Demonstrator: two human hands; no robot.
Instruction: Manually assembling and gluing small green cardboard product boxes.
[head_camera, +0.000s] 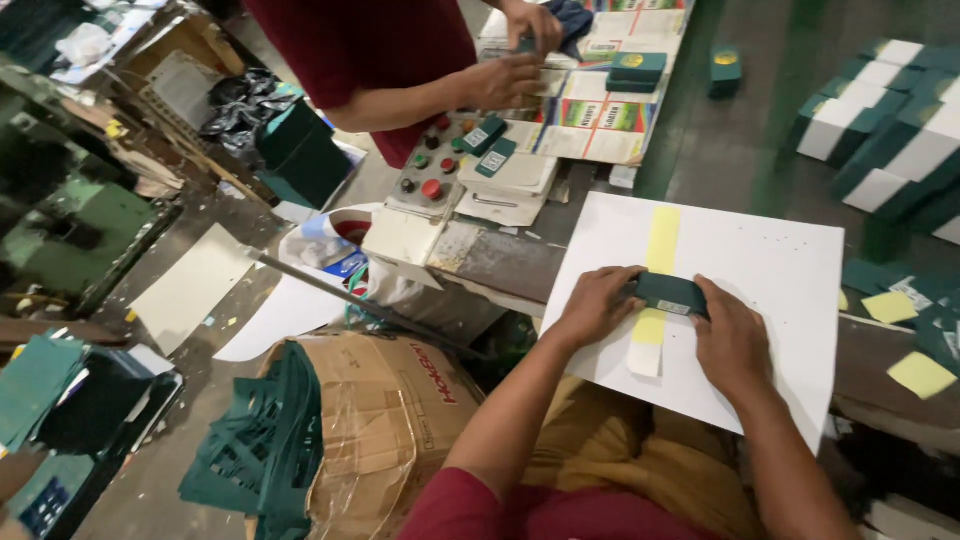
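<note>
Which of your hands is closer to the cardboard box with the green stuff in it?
Left. The left hand presses the small green box on the white sheet, on the side toward the cardboard box. The right hand sits farther away, across the green box.

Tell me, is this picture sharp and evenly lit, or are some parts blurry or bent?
Head view: the hands, left hand and right hand, and the dark green box on the white sheet look fairly sharp and brightly lit; the left edge with the green machine is dim and smeared; the wide lens bends lines near the borders.
</note>
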